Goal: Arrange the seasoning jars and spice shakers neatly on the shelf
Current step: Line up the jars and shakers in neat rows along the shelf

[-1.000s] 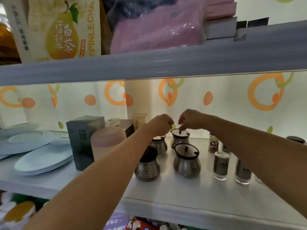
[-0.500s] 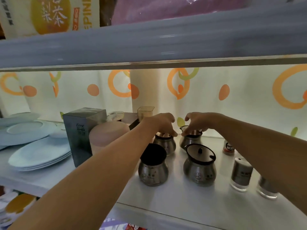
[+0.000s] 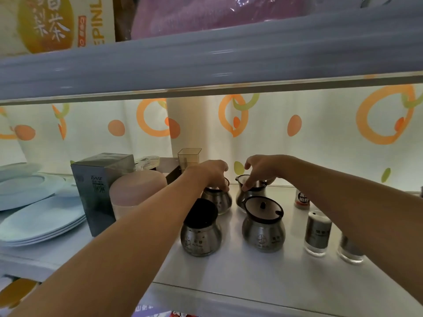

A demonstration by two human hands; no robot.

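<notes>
Several steel seasoning jars stand on the white shelf (image 3: 240, 280). My left hand (image 3: 211, 173) grips the top of the back left jar (image 3: 218, 200). My right hand (image 3: 261, 168) holds the rim of the back right jar (image 3: 250, 194), fingers on its lid. In front stand a jar with a dark lid (image 3: 200, 229) and a jar with a knobbed lid (image 3: 263, 227). To the right are two glass spice shakers (image 3: 317, 234) (image 3: 350, 249) and a small labelled bottle (image 3: 302, 200).
A grey box (image 3: 98, 191) and a pink lidded container (image 3: 135, 191) stand left of the jars. Stacked pale plates (image 3: 39, 223) lie at the far left. A clear square cup (image 3: 189, 156) is at the back. The upper shelf board (image 3: 206, 65) hangs low overhead.
The view has moved closer and lower. Both hands dropped from above the back jars onto their tops and now grip them.
</notes>
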